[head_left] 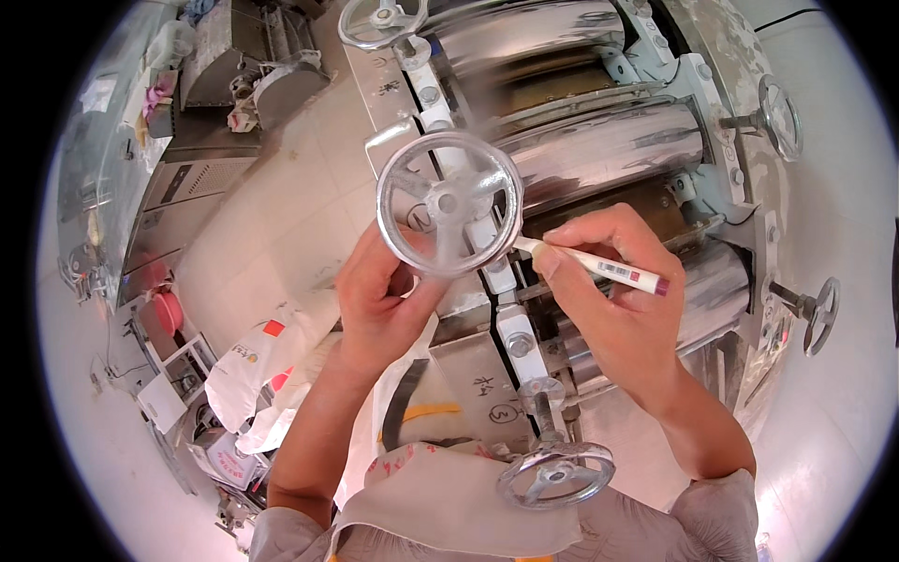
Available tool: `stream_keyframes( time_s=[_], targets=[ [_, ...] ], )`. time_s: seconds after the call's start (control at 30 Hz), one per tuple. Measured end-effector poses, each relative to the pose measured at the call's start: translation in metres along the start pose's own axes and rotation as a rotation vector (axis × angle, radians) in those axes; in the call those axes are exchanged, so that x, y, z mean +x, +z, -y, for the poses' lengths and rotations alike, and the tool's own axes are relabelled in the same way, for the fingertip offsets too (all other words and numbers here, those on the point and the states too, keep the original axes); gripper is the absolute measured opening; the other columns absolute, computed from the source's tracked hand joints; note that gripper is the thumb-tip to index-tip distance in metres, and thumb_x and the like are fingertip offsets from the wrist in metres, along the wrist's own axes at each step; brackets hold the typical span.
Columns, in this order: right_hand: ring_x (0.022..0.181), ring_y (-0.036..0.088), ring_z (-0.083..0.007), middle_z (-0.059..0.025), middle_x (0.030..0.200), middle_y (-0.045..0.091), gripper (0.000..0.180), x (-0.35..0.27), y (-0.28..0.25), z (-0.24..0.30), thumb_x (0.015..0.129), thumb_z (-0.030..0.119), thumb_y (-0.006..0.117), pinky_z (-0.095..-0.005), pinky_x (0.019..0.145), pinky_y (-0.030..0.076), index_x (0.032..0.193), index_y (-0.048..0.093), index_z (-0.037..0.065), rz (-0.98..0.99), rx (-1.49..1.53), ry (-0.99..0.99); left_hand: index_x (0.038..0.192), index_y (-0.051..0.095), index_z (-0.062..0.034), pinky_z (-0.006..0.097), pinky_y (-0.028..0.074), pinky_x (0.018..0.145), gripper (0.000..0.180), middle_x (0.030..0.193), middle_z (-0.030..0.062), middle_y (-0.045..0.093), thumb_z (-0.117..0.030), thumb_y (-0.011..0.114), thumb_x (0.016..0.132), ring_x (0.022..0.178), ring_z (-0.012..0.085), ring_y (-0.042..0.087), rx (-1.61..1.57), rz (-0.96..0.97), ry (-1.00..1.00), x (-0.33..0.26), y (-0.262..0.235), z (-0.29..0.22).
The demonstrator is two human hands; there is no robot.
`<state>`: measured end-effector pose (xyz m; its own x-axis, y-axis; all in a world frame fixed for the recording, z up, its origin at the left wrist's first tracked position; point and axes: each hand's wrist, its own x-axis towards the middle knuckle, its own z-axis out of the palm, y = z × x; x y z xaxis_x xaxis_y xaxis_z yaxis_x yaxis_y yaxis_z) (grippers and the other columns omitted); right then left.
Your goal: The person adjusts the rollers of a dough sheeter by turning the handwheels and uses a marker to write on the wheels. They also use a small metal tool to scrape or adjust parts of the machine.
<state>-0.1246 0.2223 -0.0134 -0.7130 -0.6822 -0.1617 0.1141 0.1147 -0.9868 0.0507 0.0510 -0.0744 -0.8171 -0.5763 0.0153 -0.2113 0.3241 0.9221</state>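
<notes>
A silver handwheel (448, 201) with three spokes stands in the middle, above a white bearing block on the roller machine. My left hand (384, 304) is at the lower left of its rim, fingers curled and thumb pointing up. Its fingertips pass behind the wheel, so what they grip is hidden. Between the thumb and fingers of my right hand (623, 300) is a white marker pen (599, 267) with a purple end. The pen slants, its narrow white tip close to the right side of the rim; I cannot tell whether they touch.
Shiny steel rollers (609, 150) lie to the right, with more handwheels at the far right. Another handwheel (555, 475) rises near my body. Left are a white sack (248, 370), a pink round object (169, 312) and a metal machine (225, 66). Pale tiled floor (253, 215) lies between.
</notes>
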Motion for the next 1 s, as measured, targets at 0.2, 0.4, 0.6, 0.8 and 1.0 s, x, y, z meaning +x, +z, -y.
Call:
stream_keyframes(
  time_s=[0.2,0.4,0.6,0.8,1.0],
  targets=[
    [0.079,0.071,-0.0146,-0.0067,0.090,0.072,0.019,0.010,0.011,-0.010,0.089,-0.002,0.080,-0.0294,0.068,0.054,0.105,0.072,0.004,0.038,-0.183,-0.111,0.100,0.068,-0.0029,0.021,0.037,0.056,0.022,0.095,-0.0022,0.064,-0.001,0.089,0.091,0.068,0.0003,0.052,0.014,-0.041,-0.007,0.003,0.004,-0.007],
    [0.087,0.070,-0.0380,-0.0140,0.099,0.071,0.027,0.014,0.020,-0.017,0.082,-0.006,0.079,-0.0423,0.079,0.059,0.105,0.067,0.000,0.050,-0.284,-0.411,0.096,0.068,-0.0036,0.021,0.038,0.057,0.021,0.095,-0.0017,0.064,-0.002,0.089,0.092,0.069,0.0014,0.052,-0.029,-0.054,-0.012,0.001,0.005,-0.005],
    [0.084,0.076,-0.0301,-0.0204,0.110,0.077,0.039,0.018,0.022,-0.020,0.080,-0.012,0.078,-0.0323,0.074,0.061,0.117,0.071,-0.005,0.080,-0.406,-0.573,0.097,0.068,-0.0033,0.023,0.043,0.064,0.020,0.096,0.0000,0.064,0.000,0.088,0.092,0.076,0.0054,0.057,-0.060,-0.041,0.035,0.001,0.005,0.001],
    [0.083,0.075,-0.0338,-0.0207,0.106,0.076,0.041,0.017,0.024,-0.022,0.079,-0.013,0.078,-0.0339,0.072,0.061,0.118,0.070,-0.006,0.065,-0.440,-0.613,0.098,0.069,-0.0023,0.023,0.045,0.067,0.020,0.097,0.0015,0.064,0.002,0.087,0.091,0.079,0.0070,0.059,-0.045,-0.035,0.030,0.000,0.003,0.002],
    [0.082,0.075,-0.0339,-0.0207,0.106,0.075,0.046,0.016,0.024,-0.026,0.079,-0.014,0.078,-0.0358,0.070,0.061,0.122,0.068,-0.006,0.075,-0.438,-0.637,0.098,0.069,-0.0020,0.024,0.043,0.066,0.020,0.098,0.0017,0.064,0.002,0.087,0.091,0.078,0.0065,0.057,-0.041,-0.029,0.001,0.000,0.002,-0.003]
  ],
)
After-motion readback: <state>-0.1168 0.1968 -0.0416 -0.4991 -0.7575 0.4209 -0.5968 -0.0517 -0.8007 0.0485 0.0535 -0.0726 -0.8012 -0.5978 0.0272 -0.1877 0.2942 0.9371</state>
